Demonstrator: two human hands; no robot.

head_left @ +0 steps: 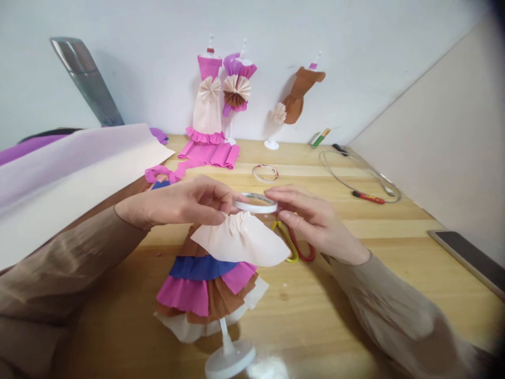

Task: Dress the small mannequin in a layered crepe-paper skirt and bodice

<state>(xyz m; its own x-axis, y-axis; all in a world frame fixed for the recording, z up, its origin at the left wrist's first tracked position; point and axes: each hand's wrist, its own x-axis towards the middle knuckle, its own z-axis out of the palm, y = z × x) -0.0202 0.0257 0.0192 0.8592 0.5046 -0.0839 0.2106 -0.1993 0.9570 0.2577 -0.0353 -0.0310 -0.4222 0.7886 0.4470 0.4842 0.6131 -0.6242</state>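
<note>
My left hand [185, 202] pinches the gathered top edge of a cream crepe-paper ruffle [242, 243] and touches a white tape roll [255, 202]. From the other side my right hand [311, 221] grips that tape roll with its fingertips. Both hands hover above a small mannequin [209, 295] on a white stand, dressed in a layered skirt of blue, pink, brown and white ruffles. Scissors with yellow and red handles [298, 247] lie on the wooden table [394, 273] under my right hand.
Three dressed mannequins [209, 100] [235, 89] [298, 95] stand at the back wall. Large cream and purple paper sheets [71, 173] lie left. A second tape ring [265, 172], a wire loop [355, 173], a red-handled tool [367, 197] and a phone [469, 258] lie to the right.
</note>
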